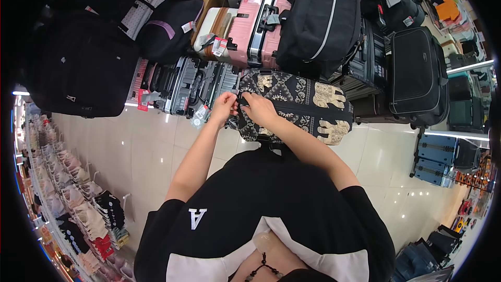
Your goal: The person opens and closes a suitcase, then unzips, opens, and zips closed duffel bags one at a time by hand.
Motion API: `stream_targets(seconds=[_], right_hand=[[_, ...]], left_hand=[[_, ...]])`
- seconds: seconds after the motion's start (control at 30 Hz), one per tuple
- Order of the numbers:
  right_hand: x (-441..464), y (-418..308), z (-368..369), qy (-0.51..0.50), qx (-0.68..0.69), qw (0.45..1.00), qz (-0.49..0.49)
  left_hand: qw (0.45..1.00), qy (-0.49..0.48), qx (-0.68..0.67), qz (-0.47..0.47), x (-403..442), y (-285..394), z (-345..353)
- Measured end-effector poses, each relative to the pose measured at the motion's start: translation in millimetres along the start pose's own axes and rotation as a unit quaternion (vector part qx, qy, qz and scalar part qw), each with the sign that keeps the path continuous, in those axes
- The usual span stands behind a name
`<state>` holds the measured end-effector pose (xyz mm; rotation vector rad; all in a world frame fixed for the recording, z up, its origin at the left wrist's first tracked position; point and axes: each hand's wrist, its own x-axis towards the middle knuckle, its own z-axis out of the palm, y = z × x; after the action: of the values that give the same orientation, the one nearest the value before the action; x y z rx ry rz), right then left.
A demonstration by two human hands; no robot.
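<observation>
A black bag with cream elephant and paisley patterns [297, 105] lies in front of me, a dark strip running along its top. At its left end, my left hand [225, 108] has its fingers pinched together near the bag's edge; what they hold is too small to make out. My right hand [257, 108] rests on the bag's left end, with its fingers bent around a small dark part there. The two hands are close together, slightly apart.
Behind the bag stand a pink suitcase [245, 28] and a large black bag [326, 18]. Grey suitcases [182, 86] are at the left, a black suitcase [416, 70] at the right. Hanging garments [86, 209] line the lower left, above a tiled floor [151, 146].
</observation>
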<state>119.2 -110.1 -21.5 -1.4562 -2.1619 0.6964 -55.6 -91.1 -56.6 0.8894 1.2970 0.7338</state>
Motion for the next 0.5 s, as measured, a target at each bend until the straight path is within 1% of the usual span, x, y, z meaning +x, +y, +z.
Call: stream_targets(seconds=[0.07,0.17,0.2,0.23,0.27,0.3,0.33,0.4,0.43,0.5], right_hand=[[10,-6,6,0.018,0.004,1.000,-0.005],[22,-4,17,0.033,0.033,0.999,-0.005],[23,-5,13,0.028,0.045,0.999,-0.004],[23,-5,10,0.024,0.057,0.998,-0.003],[23,-5,6,-0.003,0.059,0.998,0.030],[22,-2,7,0.001,0.093,0.995,0.041],[21,2,10,0.006,0.126,0.991,0.051],[19,7,13,0.036,0.172,0.982,0.066],[19,10,14,0.023,0.221,0.970,0.100],[20,11,11,-0.002,0.317,0.933,0.168]], left_hand=[[1.000,-0.002,0.025,0.013,-7,10,6],[0.971,-0.028,0.197,0.130,-12,21,5],[0.953,-0.019,0.239,0.187,-12,22,3],[0.950,-0.001,0.235,0.207,-13,21,2],[0.946,0.017,0.231,0.227,-16,20,3],[0.941,0.035,0.228,0.247,-21,23,5],[0.935,0.040,0.259,0.238,-23,23,6],[0.890,0.053,0.344,0.294,-30,25,11],[0.863,0.059,0.385,0.322,-33,26,13],[0.846,0.046,0.419,0.326,-31,30,16]])
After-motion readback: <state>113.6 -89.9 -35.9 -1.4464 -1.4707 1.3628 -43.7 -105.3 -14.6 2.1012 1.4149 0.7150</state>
